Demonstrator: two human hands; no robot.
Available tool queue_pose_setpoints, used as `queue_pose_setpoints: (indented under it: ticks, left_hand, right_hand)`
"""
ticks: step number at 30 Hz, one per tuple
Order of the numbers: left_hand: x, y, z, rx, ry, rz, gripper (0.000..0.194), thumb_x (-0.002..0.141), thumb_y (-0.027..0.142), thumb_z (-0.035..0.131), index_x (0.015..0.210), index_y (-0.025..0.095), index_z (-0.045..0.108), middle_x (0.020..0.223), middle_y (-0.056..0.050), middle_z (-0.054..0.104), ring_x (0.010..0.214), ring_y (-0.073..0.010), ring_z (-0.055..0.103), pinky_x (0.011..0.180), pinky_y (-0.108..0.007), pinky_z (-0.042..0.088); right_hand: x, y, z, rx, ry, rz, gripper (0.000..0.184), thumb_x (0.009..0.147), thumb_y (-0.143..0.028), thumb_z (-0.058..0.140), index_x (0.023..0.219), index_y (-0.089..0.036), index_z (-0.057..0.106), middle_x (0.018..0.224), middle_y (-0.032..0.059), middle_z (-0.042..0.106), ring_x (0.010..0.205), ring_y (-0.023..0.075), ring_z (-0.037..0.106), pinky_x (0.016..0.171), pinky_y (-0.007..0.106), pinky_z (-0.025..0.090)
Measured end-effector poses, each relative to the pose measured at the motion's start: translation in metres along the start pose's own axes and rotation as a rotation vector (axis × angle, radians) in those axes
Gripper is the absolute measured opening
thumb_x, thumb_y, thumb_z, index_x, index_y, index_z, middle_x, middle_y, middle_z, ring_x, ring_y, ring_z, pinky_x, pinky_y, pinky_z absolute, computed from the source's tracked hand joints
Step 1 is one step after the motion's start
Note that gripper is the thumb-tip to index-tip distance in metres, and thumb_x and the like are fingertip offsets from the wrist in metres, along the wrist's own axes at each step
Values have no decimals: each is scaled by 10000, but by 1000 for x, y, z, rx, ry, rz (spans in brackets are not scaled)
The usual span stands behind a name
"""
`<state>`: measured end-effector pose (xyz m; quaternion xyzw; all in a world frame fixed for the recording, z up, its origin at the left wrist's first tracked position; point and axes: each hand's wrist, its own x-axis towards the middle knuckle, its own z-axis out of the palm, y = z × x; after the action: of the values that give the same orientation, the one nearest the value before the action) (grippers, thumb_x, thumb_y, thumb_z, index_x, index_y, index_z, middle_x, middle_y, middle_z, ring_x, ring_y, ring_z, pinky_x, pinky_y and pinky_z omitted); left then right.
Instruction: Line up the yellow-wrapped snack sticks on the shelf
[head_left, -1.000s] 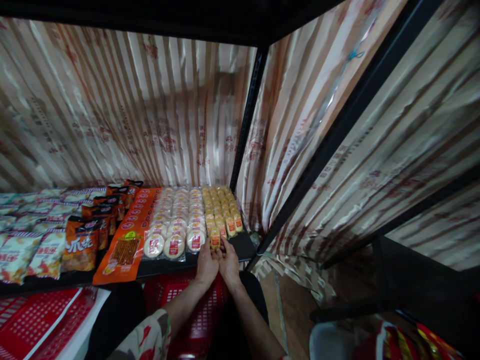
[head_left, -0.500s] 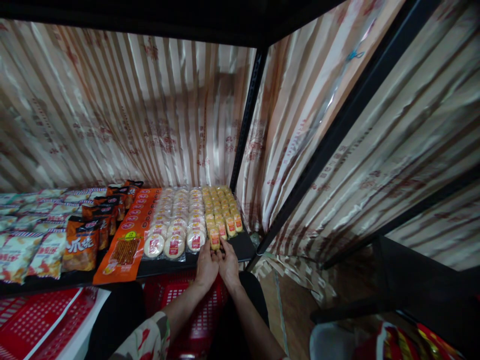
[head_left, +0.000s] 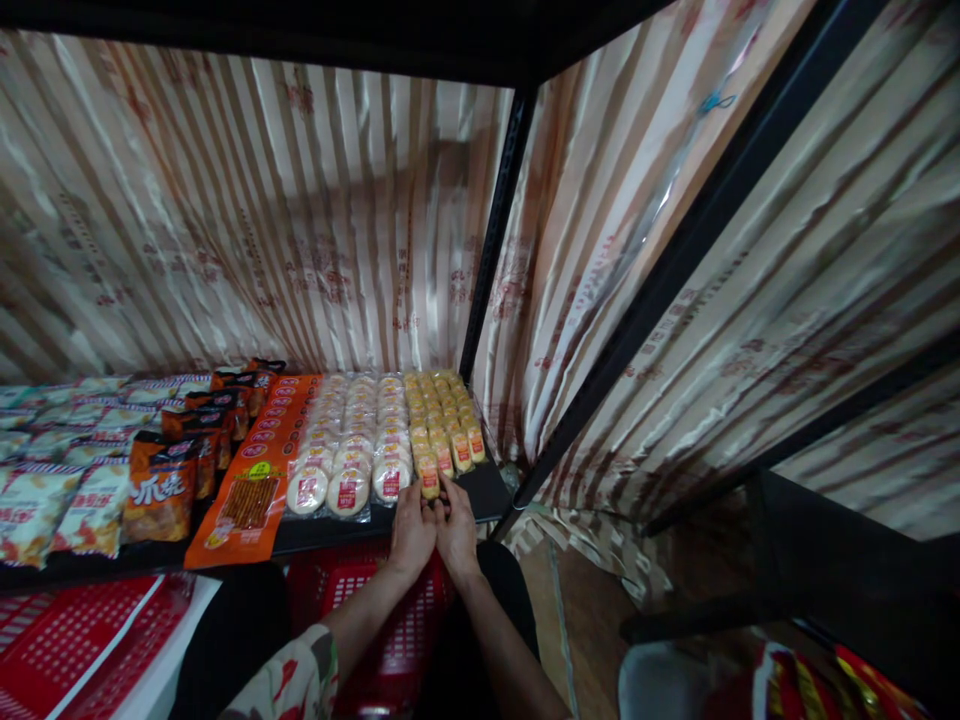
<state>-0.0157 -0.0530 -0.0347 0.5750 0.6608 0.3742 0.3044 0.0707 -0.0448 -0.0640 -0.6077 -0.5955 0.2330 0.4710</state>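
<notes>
A small yellow wrapped snack packet (head_left: 428,474) with a red label sits at the front of the yellow rows. My left hand (head_left: 412,535) closes on its left lower side, and my right hand (head_left: 457,532) pinches it from the right, the fingertips of both nearly meeting below it. Several matching yellow snack packets (head_left: 460,450) stand in rows just behind and to the right. Left of my hands lie rows of round white crackers in clear wrap (head_left: 348,490). The undersides of my fingers are hidden.
An orange snack bag (head_left: 251,500), brown snack bags (head_left: 161,495) and pale snack bags (head_left: 90,505) fill the black shelf's left part. Red baskets (head_left: 390,620) sit below. Black posts (head_left: 495,230) rise at the corner before a striped curtain (head_left: 337,200).
The view has shifted very slightly. Both hands stay at the yellow snack packet, with no clear movement of it.
</notes>
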Motion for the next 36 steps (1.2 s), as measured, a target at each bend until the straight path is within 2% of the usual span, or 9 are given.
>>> queue_pose_setpoints:
  ticks: [7,21,26,32,36]
  left_hand:
    - [1,1,-2,38,-16,18,457,737,105,384,1178,93,505,1156,-128,527,1077,-162,505,965,-232,356]
    - [-1,3,-5,41,-1,34,483,726,79,392,1198,130,484,1187,-106,517,1112,-166,477,996,-275,345]
    - [-3,2,-5,24,11,29,481,718,71,401,1186,145,484,1167,-98,526,1042,-153,518,952,-270,387]
    - [-10,-5,-2,28,81,80,385,734,73,377,1068,122,563,1061,-109,575,1028,-178,520,939,-303,395]
    - [-21,-11,-1,-11,76,100,308,720,70,371,911,150,600,941,-75,592,926,-165,551,872,-298,429]
  right_hand:
    - [0,0,0,-23,-35,8,487,749,-140,396,1217,-216,510,1086,82,548,943,163,567,863,313,465]
    - [-8,-6,-2,-13,42,9,458,748,-145,399,1185,-192,527,1081,99,544,878,165,580,808,314,488]
    - [-12,-5,-2,0,67,11,411,758,-160,387,1140,-161,541,1085,117,535,886,173,582,786,315,492]
    - [-22,-9,-3,-10,138,-6,239,787,-188,374,921,-166,571,907,86,580,849,180,567,792,328,460]
    - [-35,-12,-1,16,140,-29,193,813,-210,366,835,-192,557,817,48,580,786,162,557,742,298,451]
